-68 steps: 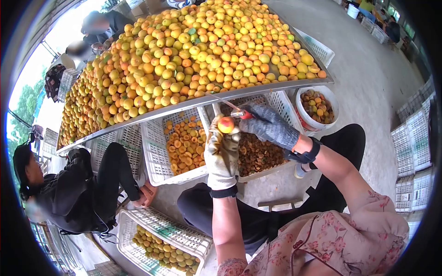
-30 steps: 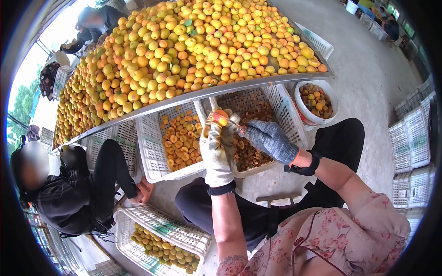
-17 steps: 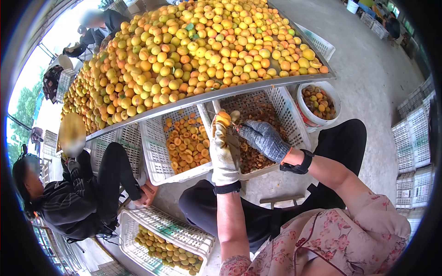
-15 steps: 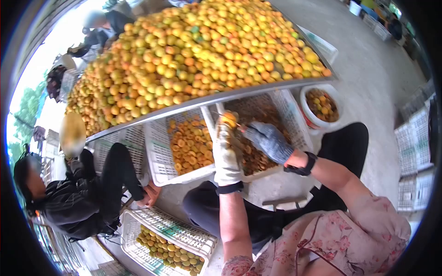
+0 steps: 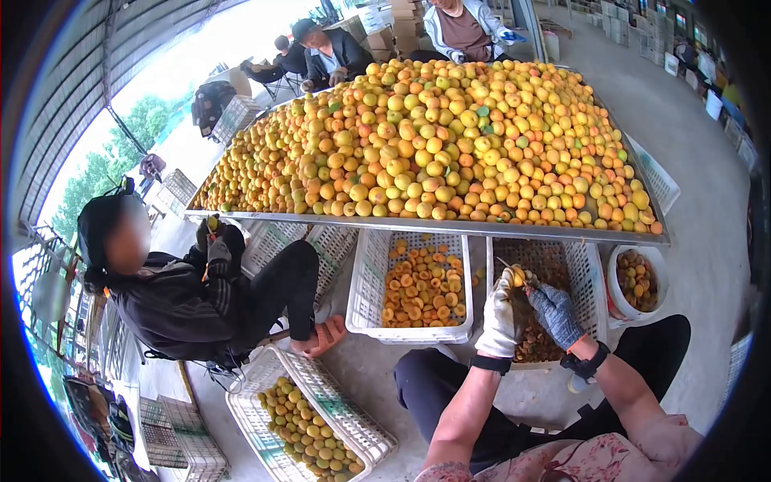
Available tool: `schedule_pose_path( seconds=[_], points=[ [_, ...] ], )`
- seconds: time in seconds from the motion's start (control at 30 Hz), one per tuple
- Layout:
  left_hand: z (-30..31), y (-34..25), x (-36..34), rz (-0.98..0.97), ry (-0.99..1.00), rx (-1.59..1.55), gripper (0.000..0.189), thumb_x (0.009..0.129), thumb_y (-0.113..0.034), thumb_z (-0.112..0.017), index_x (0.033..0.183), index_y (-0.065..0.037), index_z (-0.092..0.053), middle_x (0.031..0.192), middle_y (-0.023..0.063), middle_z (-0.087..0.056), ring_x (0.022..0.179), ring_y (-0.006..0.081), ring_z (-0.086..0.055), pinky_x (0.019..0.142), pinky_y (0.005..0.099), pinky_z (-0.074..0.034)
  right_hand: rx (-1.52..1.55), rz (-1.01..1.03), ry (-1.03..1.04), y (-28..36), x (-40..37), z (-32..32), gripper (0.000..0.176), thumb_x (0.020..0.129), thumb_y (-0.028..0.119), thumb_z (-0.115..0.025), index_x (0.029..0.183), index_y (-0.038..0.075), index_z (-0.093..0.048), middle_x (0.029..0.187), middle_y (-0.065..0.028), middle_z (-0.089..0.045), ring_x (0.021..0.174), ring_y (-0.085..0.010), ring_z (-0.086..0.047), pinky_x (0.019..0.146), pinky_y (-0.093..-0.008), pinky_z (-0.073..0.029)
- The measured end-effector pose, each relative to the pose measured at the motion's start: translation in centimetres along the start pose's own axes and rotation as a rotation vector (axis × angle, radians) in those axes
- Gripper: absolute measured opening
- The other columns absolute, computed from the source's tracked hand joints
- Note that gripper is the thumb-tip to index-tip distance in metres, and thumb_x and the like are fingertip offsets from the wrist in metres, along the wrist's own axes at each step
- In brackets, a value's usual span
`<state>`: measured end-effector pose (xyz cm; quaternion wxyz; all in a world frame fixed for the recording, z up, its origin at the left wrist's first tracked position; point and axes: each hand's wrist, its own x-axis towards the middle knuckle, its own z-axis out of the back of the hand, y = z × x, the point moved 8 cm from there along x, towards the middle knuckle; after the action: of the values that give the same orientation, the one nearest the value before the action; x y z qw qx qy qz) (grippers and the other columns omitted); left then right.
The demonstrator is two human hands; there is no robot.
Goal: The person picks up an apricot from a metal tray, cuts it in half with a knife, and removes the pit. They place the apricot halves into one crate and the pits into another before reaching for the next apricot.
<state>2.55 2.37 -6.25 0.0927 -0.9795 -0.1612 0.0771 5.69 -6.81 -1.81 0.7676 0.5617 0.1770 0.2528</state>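
My left hand (image 5: 499,318), in a white glove with a stained thumb side, is closed around a yellow-orange apricot (image 5: 519,276). Close beside it on the right, my right hand (image 5: 556,315), in a grey knit glove, is closed. It seems to grip a thin knife (image 5: 503,262), whose narrow tip shows past the fruit; its handle is hidden. Both hands are over a white crate (image 5: 590,277) with brown scraps in it. Left of that crate stands another white crate (image 5: 365,301) holding halved apricots (image 5: 422,285).
A metal-edged table (image 5: 418,225) heaped with apricots (image 5: 450,153) spans the front. A bucket (image 5: 617,293) of fruit stands right. A co-worker (image 5: 193,297) sits left, near a crate (image 5: 353,410) of greener fruit. Two people (image 5: 337,52) (image 5: 474,32) sit beyond the table.
The camera view has tilted up and turned left, so the scene sits lower and further right. My hands stay together around the apricot. The co-worker on the left now sits more upright.
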Motion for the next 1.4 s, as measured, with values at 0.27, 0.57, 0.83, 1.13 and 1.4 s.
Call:
schedule_pose_path(
  seconds=[0.27,0.57,0.83,1.13,1.4],
  points=[
    [-2.0,-1.5,-0.5,-0.162,0.014,0.494,0.034,0.095,-0.021,-0.051,0.123,-0.004,-0.047,0.095,0.0068,-0.06,0.097,0.0197,-0.056,0.089,0.0315,-0.042,0.496,-0.321,0.065,-1.1,-0.4,0.0,0.019,0.09,0.017,-0.059,0.096,-0.001,-0.063,0.071,0.001,-0.058,0.063,-0.0095,-0.051,0.059,-0.0259,-0.043],
    [-0.9,-1.4,-0.5,-0.212,-0.016,0.623,0.034,0.096,-0.031,-0.048,0.117,-0.005,-0.054,0.1,0.0043,-0.061,0.085,0.0127,-0.056,0.078,0.0278,-0.046,-0.449,0.654,-0.184,2.5,-2.1,0.6,0.015,0.09,0.018,-0.057,0.093,0.005,-0.064,0.068,-0.0148,-0.055,0.063,-0.0336,-0.054,0.055,-0.0393,-0.042],
    [-3.3,-0.9,-0.9,-0.176,0.069,0.59,0.04,0.095,-0.025,-0.047,0.126,0.001,-0.047,0.104,0.0087,-0.059,0.091,0.0153,-0.056,0.081,0.0257,-0.044,-0.051,0.2,-0.142,0.6,-1.3,1.7,0.028,0.091,0.029,-0.053,0.094,0.003,-0.063,0.085,-0.0185,-0.063,0.078,-0.0372,-0.059,0.068,-0.0425,-0.045],
    [-3.4,-0.7,-0.7,-0.162,0.046,0.732,0.04,0.097,-0.033,-0.042,0.118,-0.001,-0.053,0.103,0.007,-0.062,0.074,0.0053,-0.052,0.054,0.0154,-0.035,-0.243,0.227,-0.221,2.6,-1.6,3.0,0.031,0.091,0.032,-0.053,0.096,0.004,-0.064,0.088,-0.0185,-0.064,0.08,-0.0373,-0.06,0.068,-0.0441,-0.047],
    [-3.2,-1.5,-0.9,-0.14,-0.014,0.681,0.029,0.092,-0.012,-0.053,0.118,-0.001,-0.055,0.107,0.0039,-0.058,0.095,0.0133,-0.057,0.086,0.0274,-0.046,-0.149,0.047,-0.045,1.1,-0.6,3.6,0.033,0.091,0.032,-0.051,0.095,0.002,-0.063,0.086,-0.0187,-0.064,0.078,-0.0357,-0.06,0.069,-0.0419,-0.046]
  ],
)
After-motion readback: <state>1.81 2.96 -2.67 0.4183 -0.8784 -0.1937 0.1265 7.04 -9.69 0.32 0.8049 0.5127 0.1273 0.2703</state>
